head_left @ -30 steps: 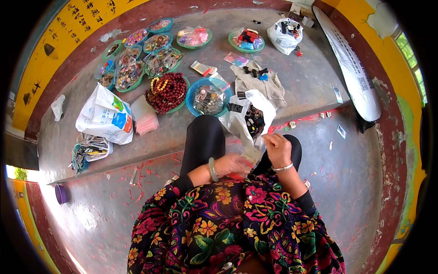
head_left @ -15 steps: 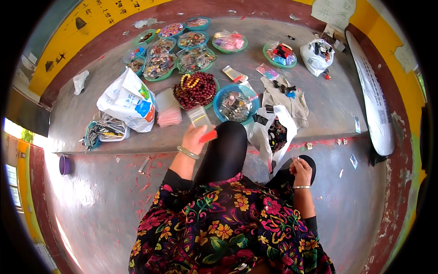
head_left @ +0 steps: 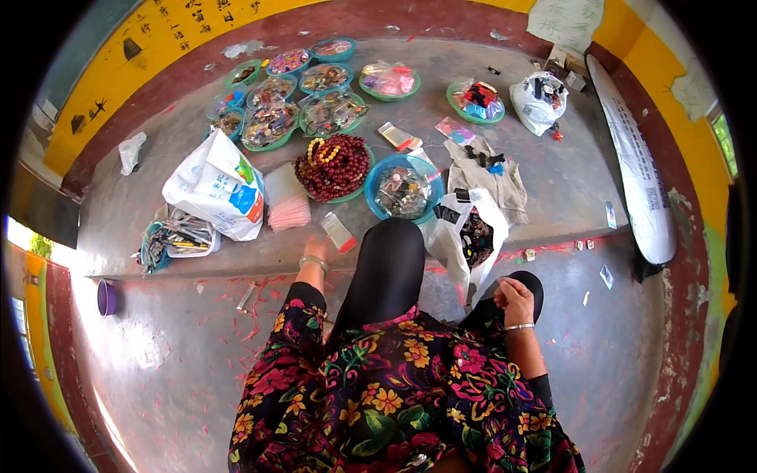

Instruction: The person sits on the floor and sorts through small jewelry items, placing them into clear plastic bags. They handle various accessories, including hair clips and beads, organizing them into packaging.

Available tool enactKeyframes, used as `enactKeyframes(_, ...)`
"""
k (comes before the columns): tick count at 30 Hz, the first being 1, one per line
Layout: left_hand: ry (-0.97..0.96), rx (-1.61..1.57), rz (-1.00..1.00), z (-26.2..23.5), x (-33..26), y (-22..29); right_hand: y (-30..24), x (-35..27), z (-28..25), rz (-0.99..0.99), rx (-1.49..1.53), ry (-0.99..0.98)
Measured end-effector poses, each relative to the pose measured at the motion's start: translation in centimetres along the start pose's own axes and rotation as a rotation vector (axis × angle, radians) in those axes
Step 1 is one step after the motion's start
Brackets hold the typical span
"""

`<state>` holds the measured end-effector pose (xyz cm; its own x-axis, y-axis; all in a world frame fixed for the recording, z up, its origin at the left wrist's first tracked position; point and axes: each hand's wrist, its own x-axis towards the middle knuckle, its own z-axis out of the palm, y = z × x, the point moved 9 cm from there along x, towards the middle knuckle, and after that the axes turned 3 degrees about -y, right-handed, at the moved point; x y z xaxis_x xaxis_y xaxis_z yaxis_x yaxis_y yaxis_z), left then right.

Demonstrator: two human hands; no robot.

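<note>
My left hand is at the front edge of the raised floor, smeared by motion, so its fingers cannot be made out. Just right of it lies a flat clear packet with a red end. My right hand rests by my right knee with its fingers curled together; whatever is in them, if anything, is hidden. Beyond that hand an open white plastic bag holds small dark items. A stack of pink-edged clear bags lies past my left hand.
Dark red bead strings fill a basket beside a blue basin of small packets. Several more baskets of packets stand farther back. At left are a big white bag and a tub of pens. A beige cloth lies right.
My left hand has let go of the red-ended packet and moved a little left and down. The packet now lies on the raised floor. My right hand has barely moved.
</note>
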<state>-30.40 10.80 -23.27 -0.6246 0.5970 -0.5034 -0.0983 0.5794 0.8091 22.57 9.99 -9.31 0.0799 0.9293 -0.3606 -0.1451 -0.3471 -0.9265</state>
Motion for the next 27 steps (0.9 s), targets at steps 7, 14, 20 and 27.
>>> enactKeyframes(7,-0.194,-0.143,0.766,3.4,-10.7,12.7,0.5,-0.5,3.4,0.227,0.424,-0.193)
enactKeyframes(14,-1.098,-0.062,0.945,13.6,-29.8,16.8,-0.9,-2.5,8.4,0.381,0.466,-0.37)
enactKeyframes(20,-1.161,0.085,1.178,17.7,-33.4,15.6,1.9,-3.4,8.3,0.492,0.414,-0.436)
enactKeyframes(27,-1.199,-0.099,0.142,21.0,-29.0,8.3,-0.3,-1.6,4.8,0.096,0.073,-0.236)
